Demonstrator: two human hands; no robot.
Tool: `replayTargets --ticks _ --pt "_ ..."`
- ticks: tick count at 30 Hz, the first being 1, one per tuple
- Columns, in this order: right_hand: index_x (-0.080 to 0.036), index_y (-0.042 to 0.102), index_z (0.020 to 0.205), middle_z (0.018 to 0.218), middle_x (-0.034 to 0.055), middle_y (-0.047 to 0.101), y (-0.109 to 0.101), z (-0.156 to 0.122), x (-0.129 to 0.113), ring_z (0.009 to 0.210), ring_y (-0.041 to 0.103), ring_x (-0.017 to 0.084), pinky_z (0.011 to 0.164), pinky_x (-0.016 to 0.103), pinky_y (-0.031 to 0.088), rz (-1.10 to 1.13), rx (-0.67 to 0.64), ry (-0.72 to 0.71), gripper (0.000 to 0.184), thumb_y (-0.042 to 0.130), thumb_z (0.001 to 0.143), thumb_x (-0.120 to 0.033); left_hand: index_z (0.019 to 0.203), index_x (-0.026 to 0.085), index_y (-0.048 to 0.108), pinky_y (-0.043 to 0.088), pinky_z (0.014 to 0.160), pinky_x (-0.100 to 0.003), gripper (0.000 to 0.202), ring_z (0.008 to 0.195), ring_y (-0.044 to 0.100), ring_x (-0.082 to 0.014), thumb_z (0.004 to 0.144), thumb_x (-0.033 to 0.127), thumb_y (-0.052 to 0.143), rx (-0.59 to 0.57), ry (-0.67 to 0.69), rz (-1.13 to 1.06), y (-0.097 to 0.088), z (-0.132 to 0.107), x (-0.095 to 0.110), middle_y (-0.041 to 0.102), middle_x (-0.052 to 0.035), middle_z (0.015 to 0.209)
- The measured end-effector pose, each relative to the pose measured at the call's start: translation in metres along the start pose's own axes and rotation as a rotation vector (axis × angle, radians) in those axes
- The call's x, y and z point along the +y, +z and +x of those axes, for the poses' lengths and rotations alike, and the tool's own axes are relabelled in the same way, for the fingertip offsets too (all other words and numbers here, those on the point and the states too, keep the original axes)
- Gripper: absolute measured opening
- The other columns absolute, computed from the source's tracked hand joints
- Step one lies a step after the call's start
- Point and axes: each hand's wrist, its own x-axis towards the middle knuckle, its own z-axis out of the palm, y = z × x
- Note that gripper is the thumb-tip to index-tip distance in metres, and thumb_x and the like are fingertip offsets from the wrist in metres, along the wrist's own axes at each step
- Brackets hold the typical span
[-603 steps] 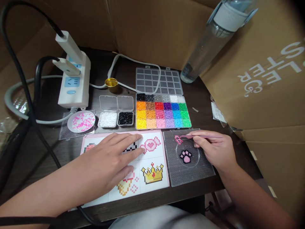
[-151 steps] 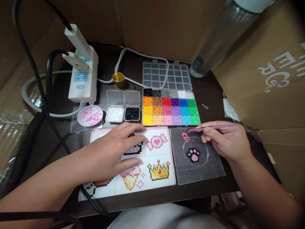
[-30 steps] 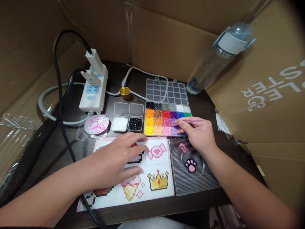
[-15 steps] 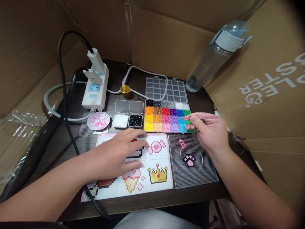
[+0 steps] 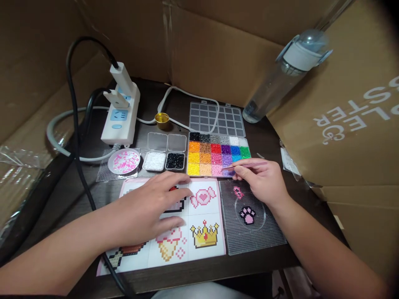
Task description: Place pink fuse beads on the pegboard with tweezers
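Note:
My right hand pinches pink tweezers, their tips at the light pink compartment in the front row of the sectioned bead box. Whether a bead sits between the tips is too small to tell. Fingers spread, my left hand lies on the pattern sheet, covering part of its pictures; a pink candy and a yellow crown show to its right. Beside the sheet is a clear pegboard, bearing a black-and-pink bead paw and a small pink bead piece.
Small boxes of white beads and black beads stand open behind my left hand. Further left are a dish of pink beads and a power strip. A black cable crosses my left forearm. A tall bottle stands back right.
My right hand has moved left and nearer, taking the tweezer tips from the purple and blue compartments to the light pink one. My left hand stays spread on the sheet. The view has shifted slightly.

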Motion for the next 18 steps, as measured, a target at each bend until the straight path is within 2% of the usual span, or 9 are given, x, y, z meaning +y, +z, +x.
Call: replayTargets --ticks 5,18 --pt "-0.022 0.092 0.079 0.065 0.0053 0.080 0.0005 0.0003 0.0011 0.059 0.076 0.019 0.061 0.033 0.071 -0.009 0.006 -0.006 0.015 0.087 0.082 -0.035 0.145 0.031 0.075 0.061 0.119 -0.055 0.047 0.145 0.067 -0.0395 0.099 0.031 0.083 -0.013 -0.003 0.010 -0.0009 0.0001 -0.0008 0.067 -0.0124 0.163" --pt "-0.024 0.092 0.078 0.075 0.0069 0.086 0.0004 0.0006 -0.0005 0.060 0.077 0.019 0.059 0.033 0.071 -0.023 -0.015 -0.003 0.014 0.090 0.083 -0.037 0.144 0.032 0.075 0.059 0.122 -0.053 0.046 0.146 0.066 -0.0385 0.099 0.033 0.083 0.002 0.008 -0.006 0.0014 0.0008 -0.0023 0.068 -0.0119 0.162"
